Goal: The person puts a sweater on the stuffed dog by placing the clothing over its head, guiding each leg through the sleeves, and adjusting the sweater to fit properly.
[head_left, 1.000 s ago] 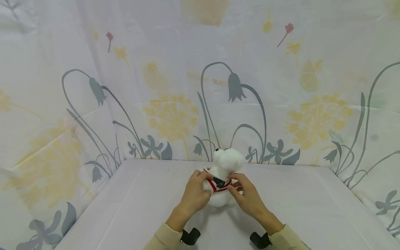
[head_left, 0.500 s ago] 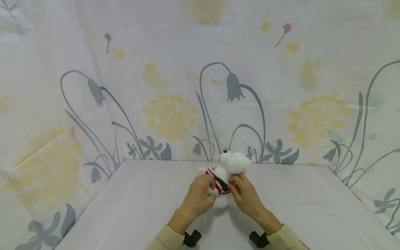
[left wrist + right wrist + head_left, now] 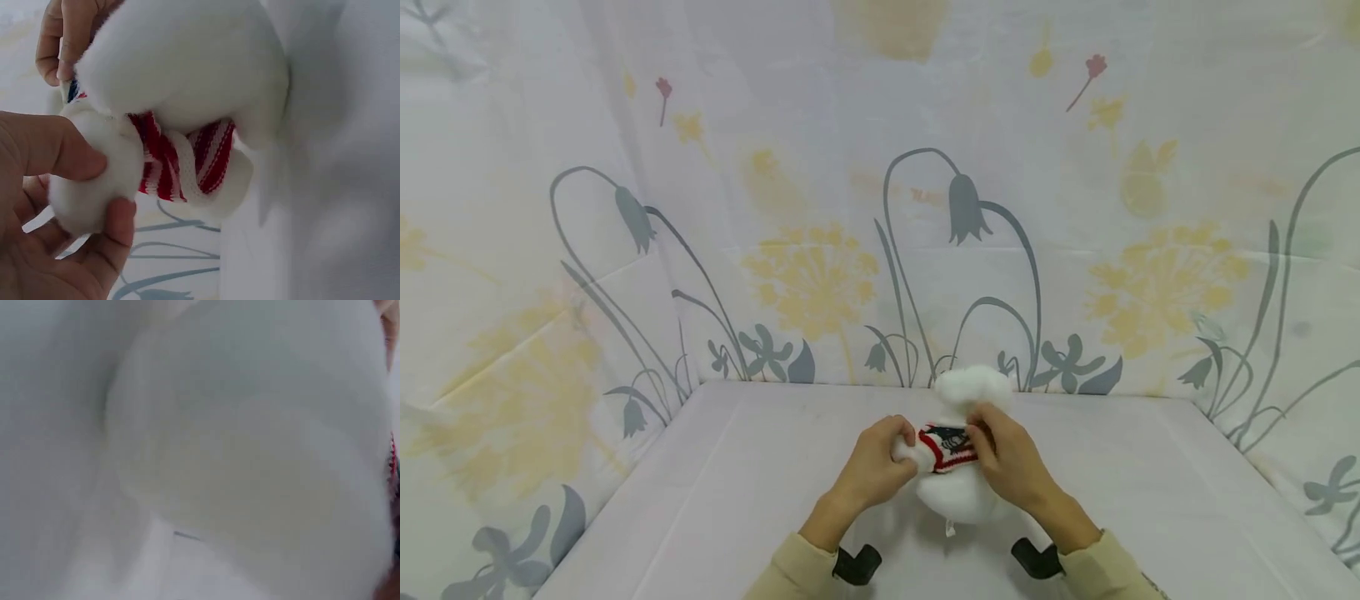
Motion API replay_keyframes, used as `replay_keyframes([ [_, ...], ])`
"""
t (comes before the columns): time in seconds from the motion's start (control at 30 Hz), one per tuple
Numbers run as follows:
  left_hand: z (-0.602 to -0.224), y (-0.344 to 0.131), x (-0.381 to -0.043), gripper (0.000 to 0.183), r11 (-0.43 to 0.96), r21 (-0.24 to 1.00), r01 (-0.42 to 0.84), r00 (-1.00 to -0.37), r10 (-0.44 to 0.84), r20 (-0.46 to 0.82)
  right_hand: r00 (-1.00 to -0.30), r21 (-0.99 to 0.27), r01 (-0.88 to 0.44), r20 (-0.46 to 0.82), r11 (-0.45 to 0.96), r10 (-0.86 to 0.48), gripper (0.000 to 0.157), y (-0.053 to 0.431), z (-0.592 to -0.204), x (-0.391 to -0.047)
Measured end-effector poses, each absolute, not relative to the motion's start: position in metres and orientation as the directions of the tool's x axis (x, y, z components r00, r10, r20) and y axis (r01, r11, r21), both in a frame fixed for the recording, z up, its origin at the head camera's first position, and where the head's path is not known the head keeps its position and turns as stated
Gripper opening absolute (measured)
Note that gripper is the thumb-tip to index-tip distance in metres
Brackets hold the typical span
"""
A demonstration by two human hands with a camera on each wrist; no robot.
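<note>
A white plush toy (image 3: 958,497) stands on the table, its eyes out of sight. It wears a knitted sweater (image 3: 950,446) in red, white and dark colours. My left hand (image 3: 874,467) pinches the toy's rounded limb (image 3: 94,178), which sticks out of the striped sleeve in the left wrist view. At the neck side of the sweater, my right hand (image 3: 1015,458) pinches the dark knit edge, just under the toy's head (image 3: 973,387). White fur of the toy's body (image 3: 250,462) fills most of the right wrist view, blurred, and hides most of the right hand there.
The white-covered table (image 3: 737,467) meets a pale curtain (image 3: 820,167) printed with flowers behind and at both sides. Black wrist pieces (image 3: 859,567) sit under both forearms. A small white tag (image 3: 951,527) hangs from the toy's bottom.
The toy has turned and shifted right, so its eye no longer shows. My left hand has passed from the sweater's side to the limb. My right hand has moved right along the sweater.
</note>
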State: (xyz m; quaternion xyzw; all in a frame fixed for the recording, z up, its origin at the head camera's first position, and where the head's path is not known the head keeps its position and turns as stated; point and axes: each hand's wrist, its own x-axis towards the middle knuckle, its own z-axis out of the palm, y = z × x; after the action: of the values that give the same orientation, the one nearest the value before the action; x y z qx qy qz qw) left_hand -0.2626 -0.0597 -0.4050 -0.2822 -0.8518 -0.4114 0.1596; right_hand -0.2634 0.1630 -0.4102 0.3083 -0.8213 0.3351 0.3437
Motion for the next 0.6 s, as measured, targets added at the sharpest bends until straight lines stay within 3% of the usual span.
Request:
replay_keyframes([
  [0.13, -0.409, -0.059, -0.264, 0.024, 0.556, 0.592, 0.583, -0.811, 0.353, 0.467, -0.576, -0.371, -0.758, 0.767, 0.536, -0.283, 0.023, 0.167, -0.414, -0.264],
  [0.27, -0.41, -0.057, -0.262, 0.025, 0.644, 0.49, 0.587, -0.784, 0.3, 0.543, -0.598, -0.428, -0.755, 0.761, 0.498, -0.252, 0.038, 0.169, -0.419, -0.266],
  [0.4, -0.409, -0.052, -0.26, 0.022, 0.649, 0.4, 0.647, -0.701, 0.3, 0.647, -0.592, -0.458, -0.777, 0.765, 0.433, -0.255, 0.043, 0.167, -0.425, -0.268],
  [0.53, -0.409, -0.046, -0.257, 0.016, 0.62, 0.296, 0.727, -0.603, 0.37, 0.707, -0.56, -0.496, -0.828, 0.758, 0.261, -0.336, 0.041, 0.16, -0.425, -0.265],
  [0.6, -0.409, -0.044, -0.255, 0.018, 0.628, 0.264, 0.732, -0.588, 0.386, 0.711, -0.55, -0.521, -0.834, 0.75, 0.184, -0.368, 0.039, 0.156, -0.423, -0.263],
])
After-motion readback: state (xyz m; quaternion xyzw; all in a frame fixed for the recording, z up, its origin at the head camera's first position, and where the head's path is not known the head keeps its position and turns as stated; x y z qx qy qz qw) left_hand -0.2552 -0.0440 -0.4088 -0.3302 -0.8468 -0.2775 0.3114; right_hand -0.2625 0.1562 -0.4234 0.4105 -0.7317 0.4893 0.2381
